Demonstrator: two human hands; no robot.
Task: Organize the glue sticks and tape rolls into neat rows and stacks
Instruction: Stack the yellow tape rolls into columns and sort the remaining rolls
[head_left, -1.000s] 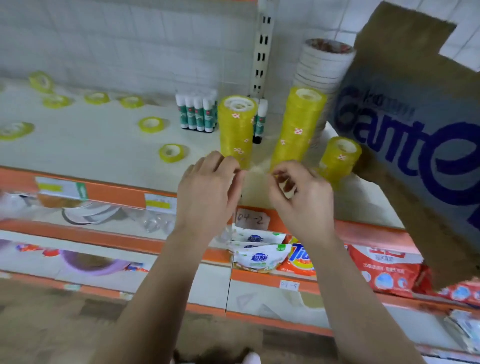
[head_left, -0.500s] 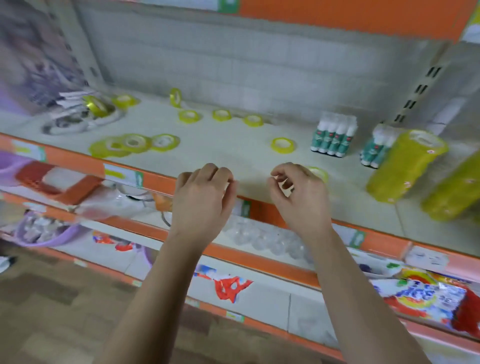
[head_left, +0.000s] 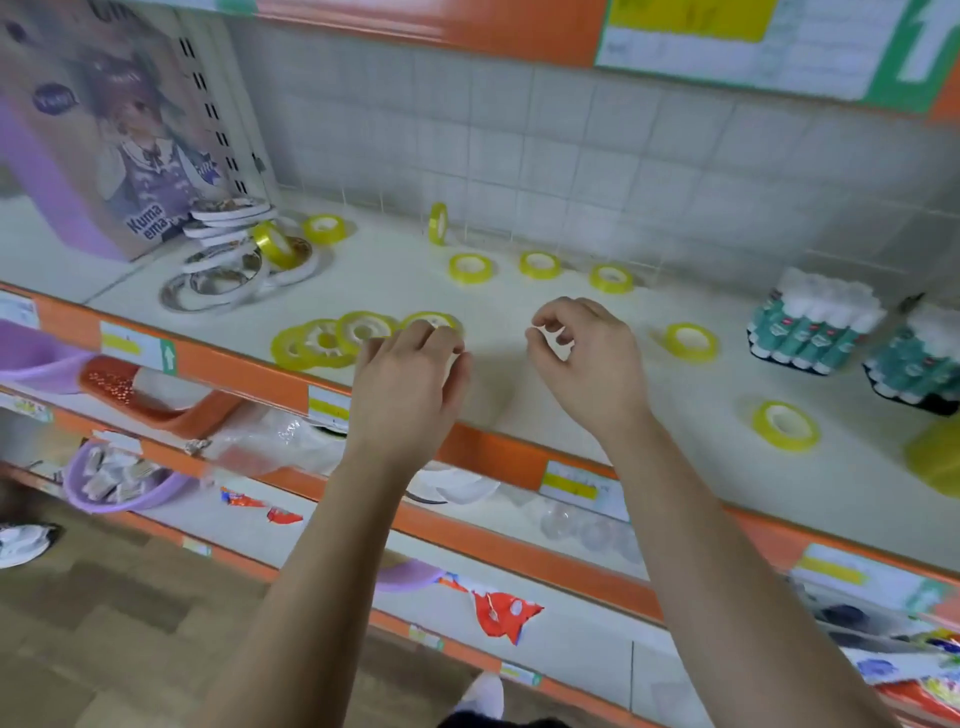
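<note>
Where rolls (head_left: 332, 340) overlap, left hand (head_left: 410, 384) hovers.

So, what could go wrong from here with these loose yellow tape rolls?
1. The overlapping tape rolls lie near the shelf's front edge; the left hand could knock them off.
2. The roll standing on edge by the back wall may roll away if bumped.
</note>
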